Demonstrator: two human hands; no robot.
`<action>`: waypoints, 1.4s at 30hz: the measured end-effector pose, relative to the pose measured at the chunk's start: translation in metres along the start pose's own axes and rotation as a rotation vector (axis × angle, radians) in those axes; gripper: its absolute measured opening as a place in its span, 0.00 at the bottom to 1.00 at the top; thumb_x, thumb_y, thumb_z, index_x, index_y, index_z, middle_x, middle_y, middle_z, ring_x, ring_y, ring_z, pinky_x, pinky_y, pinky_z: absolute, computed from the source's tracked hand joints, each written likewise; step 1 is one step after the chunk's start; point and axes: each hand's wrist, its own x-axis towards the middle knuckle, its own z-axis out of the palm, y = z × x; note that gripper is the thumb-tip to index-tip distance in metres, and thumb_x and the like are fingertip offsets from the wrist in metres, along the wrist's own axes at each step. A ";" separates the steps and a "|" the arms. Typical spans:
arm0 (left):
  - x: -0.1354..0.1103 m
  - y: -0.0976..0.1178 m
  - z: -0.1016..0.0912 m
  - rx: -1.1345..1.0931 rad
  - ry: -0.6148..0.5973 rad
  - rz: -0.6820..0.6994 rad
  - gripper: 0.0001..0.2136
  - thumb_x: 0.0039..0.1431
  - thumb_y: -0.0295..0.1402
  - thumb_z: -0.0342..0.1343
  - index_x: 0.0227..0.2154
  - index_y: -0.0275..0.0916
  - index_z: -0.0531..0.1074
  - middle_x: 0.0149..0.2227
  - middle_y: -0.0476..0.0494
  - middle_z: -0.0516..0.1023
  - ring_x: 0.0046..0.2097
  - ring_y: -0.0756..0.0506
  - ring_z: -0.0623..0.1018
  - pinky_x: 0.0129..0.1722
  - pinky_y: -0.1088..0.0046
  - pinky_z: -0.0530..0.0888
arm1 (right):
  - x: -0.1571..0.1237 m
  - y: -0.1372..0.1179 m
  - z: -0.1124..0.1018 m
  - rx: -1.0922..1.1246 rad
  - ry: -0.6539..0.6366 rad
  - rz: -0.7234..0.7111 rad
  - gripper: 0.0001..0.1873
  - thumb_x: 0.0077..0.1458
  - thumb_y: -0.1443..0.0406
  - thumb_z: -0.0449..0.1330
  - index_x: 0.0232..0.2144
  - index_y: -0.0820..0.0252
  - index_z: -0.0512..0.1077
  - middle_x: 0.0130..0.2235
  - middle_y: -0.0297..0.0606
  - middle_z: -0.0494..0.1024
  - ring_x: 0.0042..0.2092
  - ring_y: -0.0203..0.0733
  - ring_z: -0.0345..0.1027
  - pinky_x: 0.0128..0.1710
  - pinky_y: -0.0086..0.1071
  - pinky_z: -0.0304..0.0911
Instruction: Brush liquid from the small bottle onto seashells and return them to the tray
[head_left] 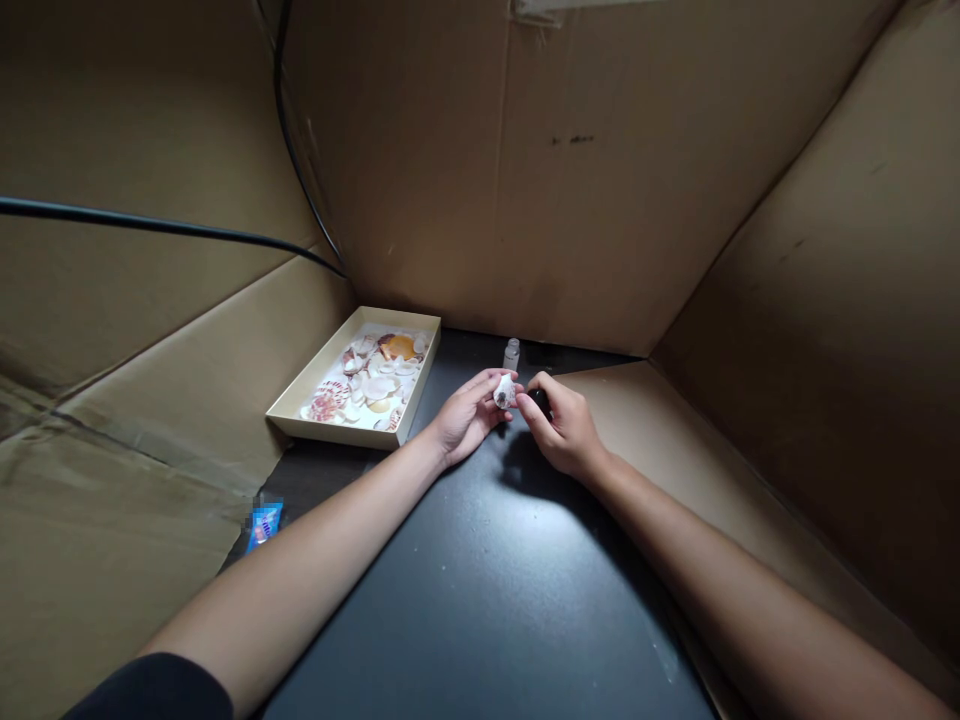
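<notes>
Between the fingers of my left hand [469, 418] is a small white seashell [504, 392] with a dark patch on its lower part. My right hand [568, 422] is closed around a rounded black cap [538, 401], close to the shell's right side. Whether anything sticks out of the cap toward the shell is too small to tell. Just behind my left fingertips stands a small clear bottle [511, 354], upright, with no cap visible on its neck.
A shallow cream box [352, 434] with several seashells [381, 386] sits left of my hands on the dark table [480, 610]. A blue packet [265, 523] lies beside my left forearm. Cardboard walls [570, 230] surround the table, and black cables [150, 221] run at the upper left.
</notes>
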 end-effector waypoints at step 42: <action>0.000 -0.001 -0.001 0.001 0.009 0.006 0.08 0.60 0.31 0.54 0.39 0.34 0.75 0.35 0.42 0.76 0.34 0.49 0.77 0.31 0.75 0.72 | 0.000 0.003 0.001 -0.034 0.066 0.017 0.13 0.60 0.58 0.53 0.27 0.58 0.63 0.22 0.29 0.63 0.24 0.32 0.54 0.27 0.28 0.51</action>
